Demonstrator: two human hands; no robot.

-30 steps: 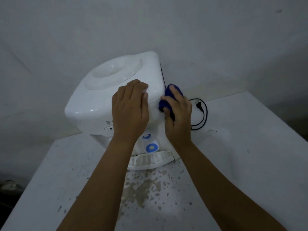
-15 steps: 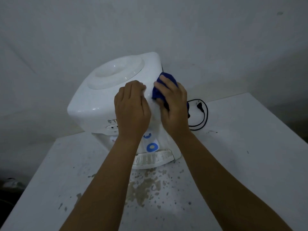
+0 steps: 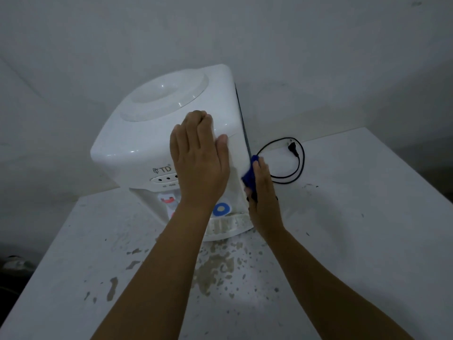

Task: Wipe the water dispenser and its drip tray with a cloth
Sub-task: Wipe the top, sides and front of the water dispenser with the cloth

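A white tabletop water dispenser (image 3: 147, 141) stands at the back of a white table, near the wall. My left hand (image 3: 199, 160) lies flat on its top front corner, fingers straight, and hides part of the front panel. My right hand (image 3: 263, 195) holds a blue cloth (image 3: 250, 176) against the dispenser's lower right side. Below the blue tap (image 3: 221, 209) the dirty drip tray (image 3: 228, 227) shows between my two wrists. The red tap (image 3: 168, 200) peeks out left of my left wrist.
A black power cord with its plug (image 3: 293, 153) lies looped on the table right of the dispenser, close to my right hand. The white table (image 3: 355, 229) has chipped, stained patches in front of the tray. The wall stands just behind.
My right hand has slid the blue cloth down from the dispenser's upper right corner to its lower right side. My left hand has stayed on top.
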